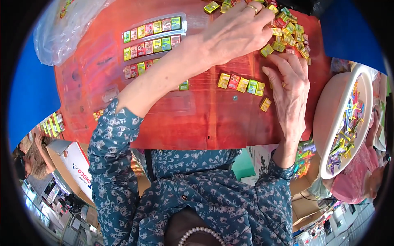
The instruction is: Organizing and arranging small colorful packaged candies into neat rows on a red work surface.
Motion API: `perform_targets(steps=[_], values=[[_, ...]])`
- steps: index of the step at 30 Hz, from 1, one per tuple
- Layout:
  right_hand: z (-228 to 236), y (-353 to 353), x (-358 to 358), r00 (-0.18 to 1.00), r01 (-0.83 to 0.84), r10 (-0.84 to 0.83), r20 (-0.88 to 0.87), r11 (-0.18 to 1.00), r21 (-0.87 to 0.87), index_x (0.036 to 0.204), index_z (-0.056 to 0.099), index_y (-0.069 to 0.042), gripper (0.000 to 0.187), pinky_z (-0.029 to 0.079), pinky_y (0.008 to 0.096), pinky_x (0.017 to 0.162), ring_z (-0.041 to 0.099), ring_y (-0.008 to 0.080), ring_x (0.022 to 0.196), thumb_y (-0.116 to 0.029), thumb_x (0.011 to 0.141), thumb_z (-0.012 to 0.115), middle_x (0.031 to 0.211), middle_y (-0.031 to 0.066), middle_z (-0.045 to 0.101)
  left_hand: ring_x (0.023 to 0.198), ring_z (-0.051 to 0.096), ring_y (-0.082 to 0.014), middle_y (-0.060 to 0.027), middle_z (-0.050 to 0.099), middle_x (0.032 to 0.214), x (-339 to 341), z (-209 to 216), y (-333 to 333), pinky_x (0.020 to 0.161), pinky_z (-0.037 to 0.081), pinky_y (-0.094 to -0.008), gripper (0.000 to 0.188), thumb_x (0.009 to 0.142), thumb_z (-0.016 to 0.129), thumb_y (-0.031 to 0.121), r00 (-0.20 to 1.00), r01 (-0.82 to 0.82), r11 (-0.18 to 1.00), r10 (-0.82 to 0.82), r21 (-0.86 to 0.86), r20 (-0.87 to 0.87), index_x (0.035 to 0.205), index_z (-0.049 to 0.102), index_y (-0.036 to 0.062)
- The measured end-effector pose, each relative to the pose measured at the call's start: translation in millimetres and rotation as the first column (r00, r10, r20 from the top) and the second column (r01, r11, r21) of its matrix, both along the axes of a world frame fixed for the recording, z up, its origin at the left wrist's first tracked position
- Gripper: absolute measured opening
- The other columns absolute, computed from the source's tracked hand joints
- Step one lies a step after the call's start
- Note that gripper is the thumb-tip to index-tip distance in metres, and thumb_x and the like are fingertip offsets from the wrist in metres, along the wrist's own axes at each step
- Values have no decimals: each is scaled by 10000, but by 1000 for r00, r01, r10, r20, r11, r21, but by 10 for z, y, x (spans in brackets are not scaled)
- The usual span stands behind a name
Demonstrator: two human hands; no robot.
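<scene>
My left hand (238, 35), with a ring on one finger, reaches across to the far right, over a loose pile of small coloured boxes (289, 39). Its fingertips are hidden or blend into the pile. Below the pile is my right hand (290, 88), fingers bent and thumb apart from the index finger. Beside its thumb ends a short row of yellow, red and green boxes (242, 85), and a single yellow box (265, 104) lies nearer me. Left of these, a clear plastic tray (184, 21) holds rows of similar boxes, partly covered by my left forearm.
A white oval tub (324, 110) of colourful wrapped pieces stands at the table's right edge. A clear plastic bag (57, 37) lies at the far left of the red table (230, 127). Open cartons (65, 180) and other people are beyond the edges.
</scene>
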State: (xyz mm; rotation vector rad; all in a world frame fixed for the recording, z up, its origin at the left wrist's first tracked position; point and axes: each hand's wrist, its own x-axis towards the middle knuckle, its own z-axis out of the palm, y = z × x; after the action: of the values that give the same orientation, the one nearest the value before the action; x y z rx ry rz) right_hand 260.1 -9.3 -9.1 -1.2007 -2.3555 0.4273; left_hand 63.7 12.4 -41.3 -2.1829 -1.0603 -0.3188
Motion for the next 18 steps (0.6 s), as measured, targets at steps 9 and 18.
perform_targets(steps=[9, 18], values=[[84, -152, 150, 998, 62, -65, -23, 993, -104, 1024, 695, -4, 292, 487, 402, 771, 543, 310, 878, -21, 740, 756, 970, 110, 638, 832, 616, -344, -151, 581, 936, -136, 339, -641, 696, 505, -426, 207, 810, 704, 8, 786, 119, 804, 282, -583, 550, 978, 583, 2], [104, -304, 199, 999, -32, 34, 6, 979, -199, 1066, 684, -14, 441, 497, 427, 787, 545, 342, 932, -60, 645, 804, 1018, 125, 623, 883, 593, -370, -196, 532, 979, -163, 430, -970, 735, 494, -464, 170, 811, 650, -35, 768, 146, 599, 433, -787, 472, 935, 534, -37]])
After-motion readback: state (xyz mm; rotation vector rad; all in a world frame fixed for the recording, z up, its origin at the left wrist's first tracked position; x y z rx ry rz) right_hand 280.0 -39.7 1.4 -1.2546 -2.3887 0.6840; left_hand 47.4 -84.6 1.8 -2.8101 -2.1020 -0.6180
